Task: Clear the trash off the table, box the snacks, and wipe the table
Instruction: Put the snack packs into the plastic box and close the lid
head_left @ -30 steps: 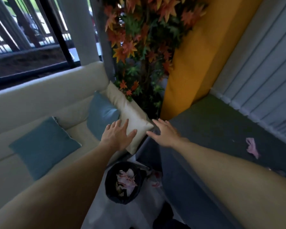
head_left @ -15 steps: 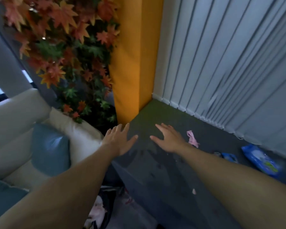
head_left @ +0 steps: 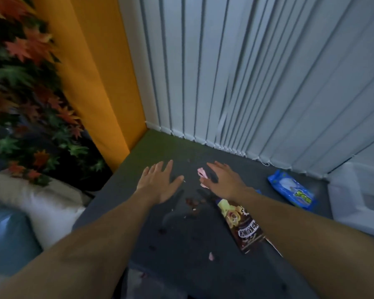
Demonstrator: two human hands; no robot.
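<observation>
Littered table (head_left: 181,266) — left hand (head_left: 160,184), right hand (head_left: 224,180) spread.

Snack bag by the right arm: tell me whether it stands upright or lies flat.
Flat. The snack bag lies on the table with its printed face up; no part of it stands.

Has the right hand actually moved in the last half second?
Yes. Judged against the pink scrap on the table, the right hand went rightward: the scrap lay right of it, now it shows at the thumb side, left.
</observation>
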